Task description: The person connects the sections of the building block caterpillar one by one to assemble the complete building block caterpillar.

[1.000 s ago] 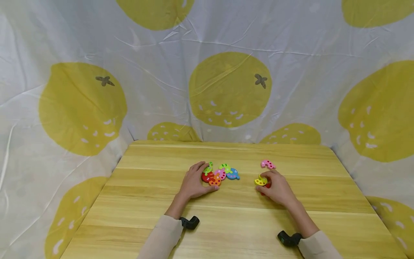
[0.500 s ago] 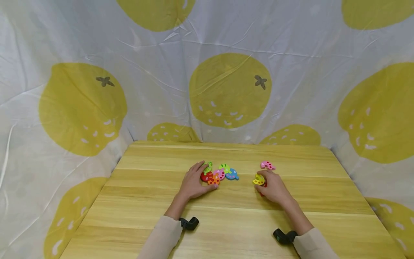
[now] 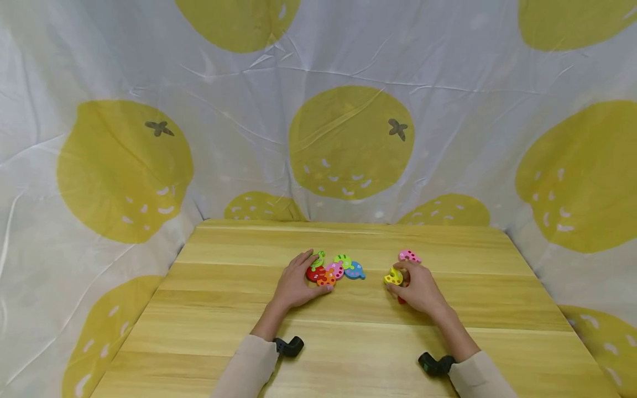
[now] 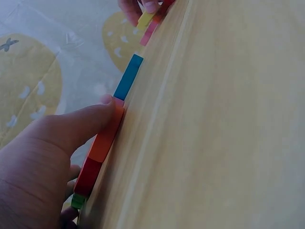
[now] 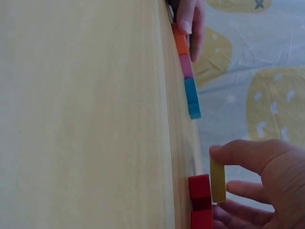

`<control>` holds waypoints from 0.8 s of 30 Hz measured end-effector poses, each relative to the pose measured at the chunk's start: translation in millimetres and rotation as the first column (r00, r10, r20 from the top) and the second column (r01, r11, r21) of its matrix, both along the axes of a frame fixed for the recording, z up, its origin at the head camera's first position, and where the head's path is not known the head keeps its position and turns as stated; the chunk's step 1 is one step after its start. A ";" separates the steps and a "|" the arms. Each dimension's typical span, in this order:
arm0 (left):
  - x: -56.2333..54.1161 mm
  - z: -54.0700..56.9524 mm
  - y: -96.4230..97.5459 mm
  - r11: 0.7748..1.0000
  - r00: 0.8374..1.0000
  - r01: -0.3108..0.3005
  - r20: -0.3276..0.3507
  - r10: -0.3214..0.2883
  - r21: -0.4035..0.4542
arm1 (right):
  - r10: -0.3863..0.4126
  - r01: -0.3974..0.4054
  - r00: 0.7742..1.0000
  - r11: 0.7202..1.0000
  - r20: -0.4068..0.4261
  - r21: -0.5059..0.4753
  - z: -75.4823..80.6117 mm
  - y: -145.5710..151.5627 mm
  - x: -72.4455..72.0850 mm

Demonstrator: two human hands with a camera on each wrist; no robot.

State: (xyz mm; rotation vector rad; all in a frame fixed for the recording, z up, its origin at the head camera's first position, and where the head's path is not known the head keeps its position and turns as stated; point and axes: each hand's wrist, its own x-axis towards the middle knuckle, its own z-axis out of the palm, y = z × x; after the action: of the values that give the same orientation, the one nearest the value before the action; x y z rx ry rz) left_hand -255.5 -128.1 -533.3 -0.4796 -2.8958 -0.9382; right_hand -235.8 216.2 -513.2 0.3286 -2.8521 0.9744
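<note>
Several flat, numbered puzzle pieces lie joined in a wavy row: a green head piece [image 3: 319, 257], red [image 3: 314, 274], orange [image 3: 326, 278], pink [image 3: 337, 270], light green [image 3: 342, 260] and blue [image 3: 355, 271]. My left hand [image 3: 293, 283] rests at the row's left end, its thumb straight on the orange piece and its other fingers by the green head. Between thumb and fingertips, my right hand [image 3: 422, 288] pinches a yellow dotted puzzle piece [image 3: 392, 277]. In the right wrist view the yellow piece [image 5: 218, 181] is just above a red piece [image 5: 200, 191], partly hidden under the hand.
Beyond the right hand lies a loose pink dotted piece [image 3: 409, 255]. The wooden table [image 3: 348, 354] ends at a hanging lemon-print cloth [image 3: 239, 138]. Each wrist wears a black camera, one left [image 3: 290, 346] and one right [image 3: 435, 365].
The right hand has shifted slightly left with the yellow piece, which has turned a little in its fingers. The left hand holds its place on the row.
</note>
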 end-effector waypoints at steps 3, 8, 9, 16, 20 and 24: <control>-0.2 -0.1 -0.7 1.000 1.000 -0.005 -0.004 0.005 0.008 | -0.008 0.008 1.000 1.000 -0.006 -0.020 2.3 -1.9 -0.4; -1.1 -1.4 -2.0 1.000 1.000 -0.006 -0.030 0.007 0.030 | -0.016 0.015 0.999 0.999 -0.029 -0.050 7.1 -7.0 -0.7; -1.5 -1.6 -2.2 0.999 1.000 -0.004 -0.031 0.006 0.037 | -0.017 0.015 0.999 0.998 -0.035 -0.055 7.9 -8.3 -1.0; -2.9 -0.8 -2.9 0.999 1.000 0.001 0.003 -0.001 0.035 | 0.008 -0.011 0.999 0.998 -0.050 -0.063 9.3 -22.8 -3.2; -4.9 -1.5 -2.6 1.000 1.000 0.004 0.016 -0.004 0.020 | 0.008 -0.009 1.000 0.998 -0.026 -0.069 8.6 -35.5 -5.4; -5.5 -1.1 -1.9 1.000 1.000 0.011 0.006 -0.011 0.029 | 0.024 -0.022 1.000 0.995 0.010 -0.097 8.5 -47.1 -7.6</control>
State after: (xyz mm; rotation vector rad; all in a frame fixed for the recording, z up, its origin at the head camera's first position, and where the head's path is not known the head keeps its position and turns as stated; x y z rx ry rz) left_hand -261.0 -129.9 -534.3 -0.4925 -2.8836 -0.9836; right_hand -243.4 169.1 -504.7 0.3484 -2.8045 1.1180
